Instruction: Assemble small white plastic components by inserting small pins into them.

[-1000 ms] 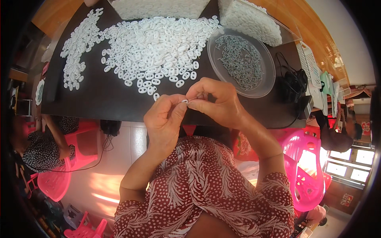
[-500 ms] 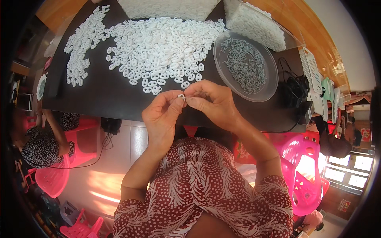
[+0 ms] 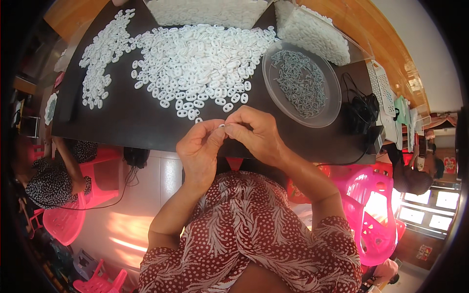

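Near the table's front edge, my left hand [image 3: 199,151] pinches a small white plastic piece [image 3: 222,125] between thumb and forefinger. Only a sliver of it shows; it looks like the oval two-hole pieces on the table. Against it, the thumb and bent fingers of my right hand [image 3: 258,134] are pressed together, and whatever they grip is hidden. Just beyond my hands spreads a large heap of white oval two-hole plastic pieces [image 3: 200,58]. To the right, a round clear tray [image 3: 336,105] holds many small grey metal screws or pins.
A smaller strip of white pieces [image 3: 100,58] lies at the left. Clear bins of white pieces [image 3: 312,34] stand at the back. Black cables [image 3: 359,100] lie by the right edge. Pink plastic chairs [image 3: 369,210] flank me, and another person [image 3: 58,166] sits at left.
My hands have shifted slightly downward and closed tighter around the white piece, covering more of it. The view has tilted a little; the heaps and tray look unchanged.
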`<action>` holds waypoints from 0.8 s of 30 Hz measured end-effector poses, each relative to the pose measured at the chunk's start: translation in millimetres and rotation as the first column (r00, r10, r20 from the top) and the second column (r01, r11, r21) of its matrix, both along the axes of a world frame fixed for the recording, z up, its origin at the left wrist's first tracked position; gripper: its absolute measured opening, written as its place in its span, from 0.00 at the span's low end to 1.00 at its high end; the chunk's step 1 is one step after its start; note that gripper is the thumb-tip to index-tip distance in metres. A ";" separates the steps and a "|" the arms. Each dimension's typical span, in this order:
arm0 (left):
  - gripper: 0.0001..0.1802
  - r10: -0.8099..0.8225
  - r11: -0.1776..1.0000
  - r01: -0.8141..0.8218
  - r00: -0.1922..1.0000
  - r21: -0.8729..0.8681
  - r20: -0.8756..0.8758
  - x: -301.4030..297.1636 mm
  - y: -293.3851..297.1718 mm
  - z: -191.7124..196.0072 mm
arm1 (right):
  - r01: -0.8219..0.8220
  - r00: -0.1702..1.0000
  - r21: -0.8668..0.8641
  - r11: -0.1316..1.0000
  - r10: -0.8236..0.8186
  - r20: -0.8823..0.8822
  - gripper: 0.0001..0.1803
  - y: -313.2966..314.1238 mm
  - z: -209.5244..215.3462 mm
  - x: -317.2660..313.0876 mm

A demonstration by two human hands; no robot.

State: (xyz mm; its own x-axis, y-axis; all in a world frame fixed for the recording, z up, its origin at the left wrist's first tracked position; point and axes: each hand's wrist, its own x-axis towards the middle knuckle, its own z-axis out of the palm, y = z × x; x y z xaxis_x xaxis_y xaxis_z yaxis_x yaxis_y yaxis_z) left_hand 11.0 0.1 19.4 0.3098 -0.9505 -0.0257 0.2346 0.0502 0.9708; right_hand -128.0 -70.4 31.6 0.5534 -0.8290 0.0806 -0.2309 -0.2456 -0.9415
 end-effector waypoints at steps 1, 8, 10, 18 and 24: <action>0.07 -0.013 1.000 0.013 1.000 0.005 -0.026 0.4 -0.1 -0.5 | -0.006 1.000 0.038 0.999 0.006 0.004 0.05 0.2 0.1 -0.1; 0.08 -0.015 0.999 0.018 0.999 0.044 -0.049 7.3 -4.0 -3.5 | 0.057 0.998 -0.018 0.998 -0.057 0.007 0.08 -7.5 10.9 -4.6; 0.08 0.022 0.996 -0.011 0.992 0.092 -0.121 10.0 -2.6 -1.5 | 0.131 0.988 -0.292 0.948 -0.150 -0.043 0.06 -24.5 11.6 -7.8; 0.09 0.068 0.997 -0.060 0.986 0.052 -0.153 22.8 3.9 -1.3 | -0.097 0.858 -0.817 0.568 -0.367 -0.358 0.06 -54.2 -0.4 -7.4; 0.10 0.059 0.997 -0.050 0.983 0.054 -0.174 25.0 4.1 -1.2 | -0.208 0.894 -0.799 0.565 -0.221 -0.389 0.07 -39.5 -10.7 -4.5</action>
